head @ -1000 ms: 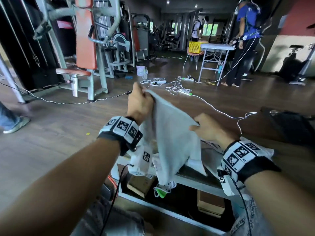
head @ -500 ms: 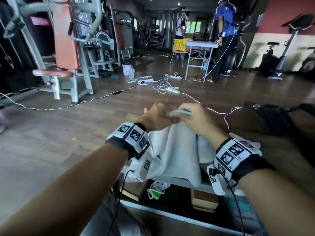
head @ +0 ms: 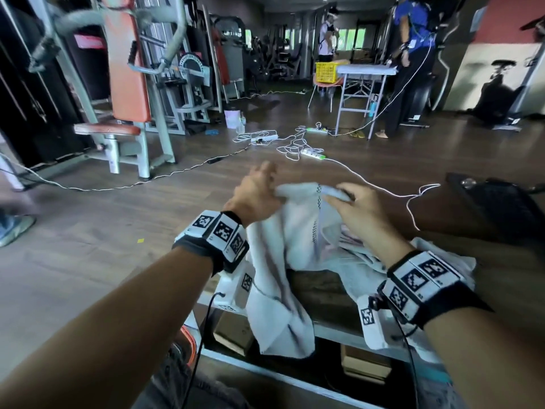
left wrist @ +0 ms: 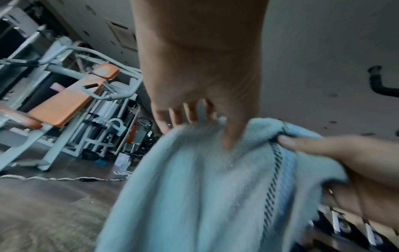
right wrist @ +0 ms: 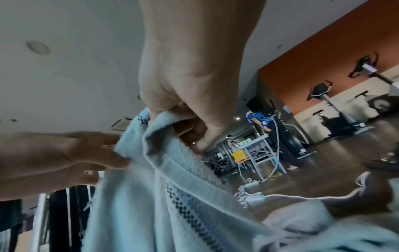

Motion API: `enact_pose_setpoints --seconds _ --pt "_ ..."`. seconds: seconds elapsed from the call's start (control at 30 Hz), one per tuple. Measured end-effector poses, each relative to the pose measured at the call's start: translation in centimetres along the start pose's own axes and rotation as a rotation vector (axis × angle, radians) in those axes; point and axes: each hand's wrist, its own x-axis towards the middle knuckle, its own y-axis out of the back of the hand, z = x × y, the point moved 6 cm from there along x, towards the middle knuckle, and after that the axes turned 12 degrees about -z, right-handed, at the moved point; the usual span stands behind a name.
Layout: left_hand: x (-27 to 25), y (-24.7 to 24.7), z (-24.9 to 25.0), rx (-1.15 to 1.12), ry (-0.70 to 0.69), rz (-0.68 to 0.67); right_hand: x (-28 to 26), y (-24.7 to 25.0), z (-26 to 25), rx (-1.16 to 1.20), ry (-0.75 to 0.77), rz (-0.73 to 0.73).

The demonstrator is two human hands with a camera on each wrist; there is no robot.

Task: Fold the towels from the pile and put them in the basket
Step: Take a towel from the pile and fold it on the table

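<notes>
We pinch the white towel's [head: 298, 231] top edge with left hand [head: 256, 196] and right hand [head: 358, 208]; a loosened pinch could spoil the fold.

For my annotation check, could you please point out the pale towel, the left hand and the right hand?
pale terry towel [head: 298, 240]: head view, hanging middle panel.
left hand [head: 256, 196]: head view, back of hand.
right hand [head: 362, 211]: head view, back of hand.

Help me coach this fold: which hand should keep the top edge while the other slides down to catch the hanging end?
Probably right. The right hand pinches the towel at its patterned stripe; the left hand sits above the long hanging part, so it could slide down.
</notes>
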Motion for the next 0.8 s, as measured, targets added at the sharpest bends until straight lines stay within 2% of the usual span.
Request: enact_pose_setpoints --seconds 0.07,0.13,0.23,0.3,0.4,0.5,0.57,0.63,0.7,0.8 --pt "-0.7 -1.6 2.1 -0.017 -0.153 -0.150 0.8 -1.1 -1.6 0.060 0.070 -0.018" --pt "-1.0 -1.6 3.4 -0.015 -0.228 -0.091 1.5 -2.0 -2.4 0.089 0.104 -0.017" --pt "-1.2 0.3 3.1 -0.065 -0.184 0.096 1.9 -2.1 -1.6 0.080 0.047 0.024" --pt "-1.3 1.4 2.8 -0.096 -0.171 0.142 1.4 -2.4 -0.1 0.092 -0.041 -0.049" --pt "-1.7 2.2 2.5 -0.083 -0.128 0.138 0.2 -2.4 0.4 0.169 -0.057 -0.102" --pt "-2.1 2.4 2.5 -0.038 -0.075 0.114 0.2 -1.7 -0.8 0.272 0.037 -0.005" --pt "-2.5 1.7 3.9 -0.051 -0.137 0.002 0.5 -1.6 -2.4 0.203 0.141 0.016" --pt "-3.0 0.9 5.7 -0.204 -0.247 -0.096 0.6 -2.1 -3.8 0.072 0.229 -0.035" --pt "-3.6 1.2 6.5 -0.305 -0.276 -0.063 0.1 -2.4 -4.5 0.034 0.278 -0.074" --pt "-4.2 2.2 6.7 -0.067 -0.248 -0.012 -1.4 -1.7 -4.6 0.060 0.275 -0.057"
